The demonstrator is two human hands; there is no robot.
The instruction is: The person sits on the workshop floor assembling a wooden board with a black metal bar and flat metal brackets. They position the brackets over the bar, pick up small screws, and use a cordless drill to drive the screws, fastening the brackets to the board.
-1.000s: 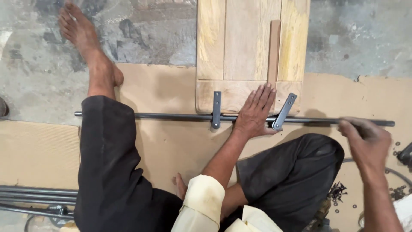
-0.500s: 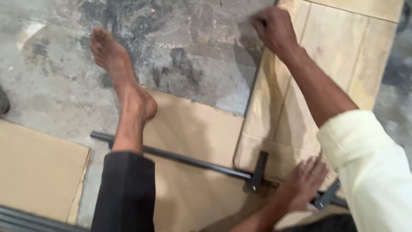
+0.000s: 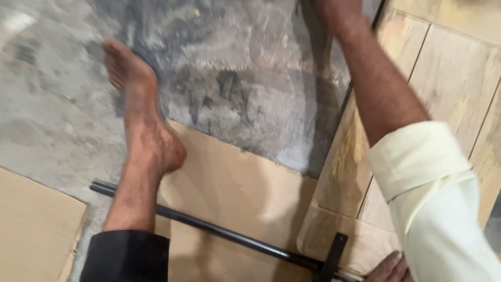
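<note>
Since the earlier frame the right hand has reached further up the wooden panel's far edge, grip state indeterminate, while the left hand presses flat near the bar clamp, steadying it.

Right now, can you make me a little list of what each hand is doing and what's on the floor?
right hand: far edge of the wooden panel, grip cut off by the frame
left hand: on the panel's near end, fingers out of view
black metal bar: under the bare leg, across the cardboard
black clamp jaw: against the panel's near edge
bare foot: on the concrete floor
</note>
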